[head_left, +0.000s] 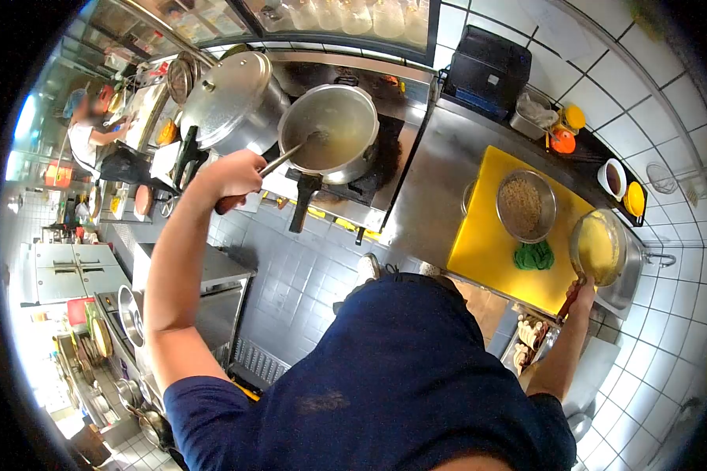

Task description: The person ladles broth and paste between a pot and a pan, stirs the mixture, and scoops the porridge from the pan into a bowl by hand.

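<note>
My left hand (239, 174) is wrapped round the handle of a long utensil (279, 161), whose far end dips into cloudy liquid in a metal pot (327, 133) on the stove. At the right, my right hand (580, 294) grips the handle of a pan (599, 247) with yellow contents, held by the sink (630, 271). A metal bowl of brown grainy food (524, 206) and a green cloth (533, 255) rest on the yellow board (483, 228), left of the pan.
A large lidded pot (232, 102) stands left of the open pot. A black box (489, 67), a metal container (532, 114) and yellow-lidded tubs (573, 118) line the wall. Another person (94, 137) stands at a far-left counter.
</note>
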`<state>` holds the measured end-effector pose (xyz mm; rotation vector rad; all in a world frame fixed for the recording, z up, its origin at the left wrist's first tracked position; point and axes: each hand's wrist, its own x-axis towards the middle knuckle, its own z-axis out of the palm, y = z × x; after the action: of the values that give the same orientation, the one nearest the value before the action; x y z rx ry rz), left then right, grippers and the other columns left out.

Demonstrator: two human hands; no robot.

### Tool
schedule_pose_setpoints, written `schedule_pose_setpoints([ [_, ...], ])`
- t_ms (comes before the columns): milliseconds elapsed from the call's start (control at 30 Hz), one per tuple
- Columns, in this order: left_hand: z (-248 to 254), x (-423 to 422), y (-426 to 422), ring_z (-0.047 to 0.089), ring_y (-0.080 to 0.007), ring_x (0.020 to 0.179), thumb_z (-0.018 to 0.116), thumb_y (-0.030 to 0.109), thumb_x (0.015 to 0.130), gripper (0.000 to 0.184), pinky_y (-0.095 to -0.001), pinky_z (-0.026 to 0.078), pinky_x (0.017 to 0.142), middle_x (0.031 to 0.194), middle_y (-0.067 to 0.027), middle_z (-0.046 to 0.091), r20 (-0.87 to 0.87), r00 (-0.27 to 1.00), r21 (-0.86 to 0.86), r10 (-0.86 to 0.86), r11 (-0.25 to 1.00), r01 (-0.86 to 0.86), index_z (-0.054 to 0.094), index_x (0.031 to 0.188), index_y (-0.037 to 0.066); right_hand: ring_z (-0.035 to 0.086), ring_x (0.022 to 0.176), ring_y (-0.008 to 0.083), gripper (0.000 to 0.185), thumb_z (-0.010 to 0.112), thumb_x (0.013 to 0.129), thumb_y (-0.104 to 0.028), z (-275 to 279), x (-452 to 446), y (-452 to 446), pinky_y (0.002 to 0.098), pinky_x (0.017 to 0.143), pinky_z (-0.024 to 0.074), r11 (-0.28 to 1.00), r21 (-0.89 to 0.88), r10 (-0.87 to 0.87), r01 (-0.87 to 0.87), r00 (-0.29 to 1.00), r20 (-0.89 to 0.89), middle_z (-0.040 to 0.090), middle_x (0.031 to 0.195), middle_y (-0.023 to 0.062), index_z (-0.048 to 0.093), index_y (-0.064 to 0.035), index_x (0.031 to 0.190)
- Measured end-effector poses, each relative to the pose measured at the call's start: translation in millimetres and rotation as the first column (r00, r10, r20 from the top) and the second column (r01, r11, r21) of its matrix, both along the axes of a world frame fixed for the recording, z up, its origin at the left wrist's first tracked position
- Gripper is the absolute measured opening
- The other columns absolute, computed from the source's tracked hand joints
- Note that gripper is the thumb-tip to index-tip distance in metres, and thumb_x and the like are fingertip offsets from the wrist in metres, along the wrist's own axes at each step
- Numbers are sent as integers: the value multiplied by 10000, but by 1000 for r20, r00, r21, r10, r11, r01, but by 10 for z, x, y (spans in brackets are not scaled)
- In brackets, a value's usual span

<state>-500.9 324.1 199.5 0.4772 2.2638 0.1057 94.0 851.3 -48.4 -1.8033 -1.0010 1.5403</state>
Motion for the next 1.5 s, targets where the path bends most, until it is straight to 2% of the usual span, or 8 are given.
schedule_pose_setpoints([
  [233,-404,204,169,663,-279,569,446,-12,767,304,-408,526,529,663,-189,647,-123,988,205,91,977,-64,628,1006,-58,475,467,155,336,528,963,-409,-483,-58,145,284,419,393,999,-36,-26,21,991,-131,512,610,33,479,-119,801],
  [567,-490,377,-12,603,-178,523,587,2,768,179,-321,484,433,670,-86,580,345,863,420,369,762,-494,617,940,-39,514,493,199,332,485,1012,-388,-573,-100,118,330,437,423,998,-59,-34,25,986,-164,533,604,63,566,-70,1061],
  [767,-680,393,-140,621,-174,538,631,13,819,424,-263,478,383,775,-141,646,669,630,423,394,494,-759,529,1215,-98,570,638,230,564,515,966,-526,-570,1,110,358,557,495,997,-66,14,-29,977,-215,612,878,129,526,-40,1252],
  [867,-918,434,-168,613,-179,548,624,10,830,529,-271,468,383,816,-171,644,766,541,417,348,371,-830,438,1310,-112,589,876,287,804,506,923,-632,-922,296,438,425,692,511,994,98,38,-53,989,141,565,1154,202,392,-27,1440],
  [967,-1050,617,-217,594,-178,542,601,-2,839,552,-267,451,383,830,-180,632,844,431,404,320,150,-902,394,1336,-123,500,1200,378,933,465,918,-666,-304,-34,98,489,926,469,972,216,-155,89,938,310,420,1417,264,231,5,1522],
  [1067,-1110,774,-336,569,-165,538,572,17,860,541,-236,434,386,882,-184,611,906,354,358,233,26,-934,380,1349,-112,393,1345,427,953,451,925,-657,-426,136,248,476,1084,377,904,424,-197,-47,837,511,330,1505,290,215,63,1505],
  [1300,-1133,1068,-571,570,-169,519,574,4,855,474,-233,449,372,889,-201,624,928,344,366,144,-172,-915,467,1306,-98,292,1421,409,869,499,981,-502,120,-427,-291,441,1170,271,699,714,-174,-40,959,224,214,1553,304,149,99,1501],
  [1500,-999,1200,-663,573,-156,512,587,3,854,508,-227,450,367,863,-168,633,880,421,457,220,-150,-877,472,1341,-84,333,1393,363,770,544,997,-326,363,-872,-627,427,1140,308,549,790,-89,-272,921,379,285,1512,292,142,98,1499],
])
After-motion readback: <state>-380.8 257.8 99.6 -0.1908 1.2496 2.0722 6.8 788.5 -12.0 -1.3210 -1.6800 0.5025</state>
